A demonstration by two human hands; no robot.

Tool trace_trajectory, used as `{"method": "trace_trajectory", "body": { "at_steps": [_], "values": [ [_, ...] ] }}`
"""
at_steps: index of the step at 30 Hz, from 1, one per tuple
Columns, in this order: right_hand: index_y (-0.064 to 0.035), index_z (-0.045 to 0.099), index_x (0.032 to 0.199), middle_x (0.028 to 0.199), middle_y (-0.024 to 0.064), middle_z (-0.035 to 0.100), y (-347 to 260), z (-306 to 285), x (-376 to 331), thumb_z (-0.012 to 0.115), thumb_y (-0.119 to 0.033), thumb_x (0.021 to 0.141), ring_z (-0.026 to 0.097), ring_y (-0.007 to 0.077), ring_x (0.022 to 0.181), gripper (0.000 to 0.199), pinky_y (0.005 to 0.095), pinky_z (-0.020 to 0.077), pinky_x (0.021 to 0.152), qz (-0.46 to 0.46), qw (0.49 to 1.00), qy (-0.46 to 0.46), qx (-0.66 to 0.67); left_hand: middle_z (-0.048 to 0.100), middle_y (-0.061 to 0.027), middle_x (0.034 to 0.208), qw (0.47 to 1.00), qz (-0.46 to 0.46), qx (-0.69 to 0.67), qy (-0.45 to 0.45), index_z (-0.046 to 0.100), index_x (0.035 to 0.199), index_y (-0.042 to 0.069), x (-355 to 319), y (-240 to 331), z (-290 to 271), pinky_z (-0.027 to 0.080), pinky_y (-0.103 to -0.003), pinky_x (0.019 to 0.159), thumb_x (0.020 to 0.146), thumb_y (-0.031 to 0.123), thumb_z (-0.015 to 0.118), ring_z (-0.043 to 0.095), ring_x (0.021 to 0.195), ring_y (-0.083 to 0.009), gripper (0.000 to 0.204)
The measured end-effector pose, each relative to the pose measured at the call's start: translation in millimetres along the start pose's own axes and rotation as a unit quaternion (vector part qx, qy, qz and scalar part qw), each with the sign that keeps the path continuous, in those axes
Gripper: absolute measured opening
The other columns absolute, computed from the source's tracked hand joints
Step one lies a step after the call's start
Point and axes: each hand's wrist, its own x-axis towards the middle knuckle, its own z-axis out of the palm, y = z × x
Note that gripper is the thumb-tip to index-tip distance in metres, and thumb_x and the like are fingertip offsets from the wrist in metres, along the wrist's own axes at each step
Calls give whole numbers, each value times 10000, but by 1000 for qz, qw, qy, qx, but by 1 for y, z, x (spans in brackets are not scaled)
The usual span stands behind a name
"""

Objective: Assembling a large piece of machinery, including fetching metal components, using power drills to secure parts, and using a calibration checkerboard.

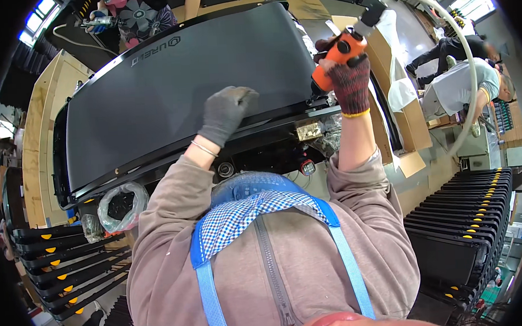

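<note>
A long black treadmill deck [197, 78] lies across the bench in front of me. My right hand [351, 81], in a dark red and black knitted glove, grips an orange power screwdriver [341, 55]. The tool slants, its tip down at the deck's near right corner, and a pale hose [464, 40] runs from its top end. Over the deck's near edge hovers my left hand [227, 108] in a grey glove. Its fingers are curled together; whatever they hold, if anything, is hidden.
A small box [309, 131] and a plastic bag [330, 137] sit below the right corner. An open cardboard box [405, 120] stands at right. A bag-lined tub [123, 207] is at near left. Black frames [459, 229] are stacked at right. Another person [141, 16] works across the deck.
</note>
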Motion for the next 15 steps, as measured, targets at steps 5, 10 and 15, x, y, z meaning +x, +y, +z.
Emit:
{"method": "trace_trajectory", "body": {
  "at_steps": [5, 10, 15],
  "values": [
    [6, 572, 1059, 934, 128, 673, 5, 0, 4, 676, -13, 682, 666, 218, 836, 392, 348, 545, 733, 26, 1000, -9, -9, 687, -91, 899, 997, -63, 50, 7, 725, 933, 127, -3, -34, -4, 521, -365, 706, 880, 393, 596, 653, 823, -294, 300],
    [0, 570, 1034, 899, 119, 674, 4, 4, -15, 673, -2, 673, 665, 210, 832, 375, 344, 544, 738, -22, 999, -2, 49, 690, -85, 914, 998, -50, 27, 28, 725, 938, 130, -4, -42, -2, 522, -361, 719, 876, 384, 604, 657, 838, -288, 288],
    [-6, 557, 996, 902, 112, 673, 7, 2, -18, 662, -2, 684, 663, 205, 831, 329, 360, 549, 752, -44, 998, -15, -31, 692, -88, 937, 998, -60, 20, 29, 724, 948, 127, -3, -45, -1, 521, -362, 740, 880, 382, 603, 656, 860, -291, 291]
  ]
}}
